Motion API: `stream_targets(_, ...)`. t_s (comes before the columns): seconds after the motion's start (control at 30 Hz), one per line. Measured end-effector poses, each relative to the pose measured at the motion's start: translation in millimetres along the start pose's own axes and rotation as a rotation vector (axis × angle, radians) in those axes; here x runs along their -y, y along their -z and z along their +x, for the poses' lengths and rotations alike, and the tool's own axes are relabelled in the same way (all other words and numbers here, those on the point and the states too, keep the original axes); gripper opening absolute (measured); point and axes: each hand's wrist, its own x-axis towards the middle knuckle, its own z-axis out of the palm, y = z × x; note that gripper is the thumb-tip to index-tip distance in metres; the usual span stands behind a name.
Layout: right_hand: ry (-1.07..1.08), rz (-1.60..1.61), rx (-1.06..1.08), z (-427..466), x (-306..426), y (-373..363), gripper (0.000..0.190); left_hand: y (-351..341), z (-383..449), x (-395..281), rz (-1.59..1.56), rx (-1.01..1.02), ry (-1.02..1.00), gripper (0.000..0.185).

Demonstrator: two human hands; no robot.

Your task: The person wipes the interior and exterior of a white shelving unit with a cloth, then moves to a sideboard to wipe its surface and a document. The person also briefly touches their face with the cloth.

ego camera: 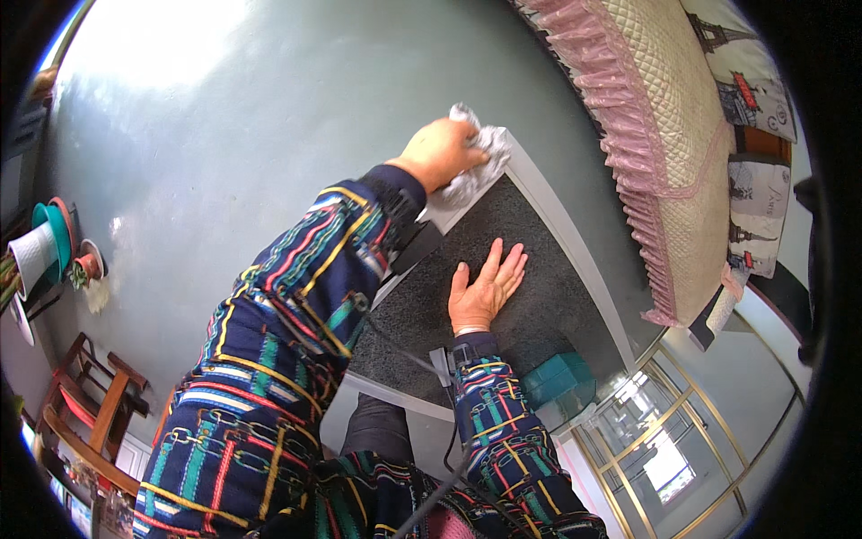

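My left hand (436, 153) is closed around a crumpled pale grey cloth (497, 145). It presses the cloth against the far corner of a low table, on the white border (559, 222). My right hand (486, 288) lies with fingers apart on the table's dark speckled top (431, 316) and holds nothing. Under my left forearm a dark flat piece (417, 248) shows at the table's left side, partly hidden by the sleeve. A teal box (559, 381) stands on the near right part of the table, just beyond my right sleeve.
Right of the table is a seat or bed with a quilted cover (673, 121), pink ruffle and printed cushions (757, 209). A gold-framed glass unit (663, 438) stands lower right. Potted plants (40, 249) and a wooden chair (101, 404) are left. A cable (411, 354) crosses near my right wrist.
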Motion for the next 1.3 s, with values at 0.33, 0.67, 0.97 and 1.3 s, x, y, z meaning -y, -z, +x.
stream_targets(0.33,-0.012,0.079,0.009,1,1,5,0.07,-3,-24,-6,0.147,-0.038,0.109,0.034)
stream_targets(0.67,0.003,0.097,-0.023,2,-3,3,0.069,-26,48,-33,0.239,-0.213,0.082,0.028)
stream_targets(0.97,-0.022,0.041,-0.032,1,4,11,0.072,-15,-20,-38,0.292,-0.109,0.301,0.027)
stream_targets(1.3,0.053,0.016,-0.15,-3,-2,6,0.064,-12,-24,-21,0.201,-0.008,0.283,0.035)
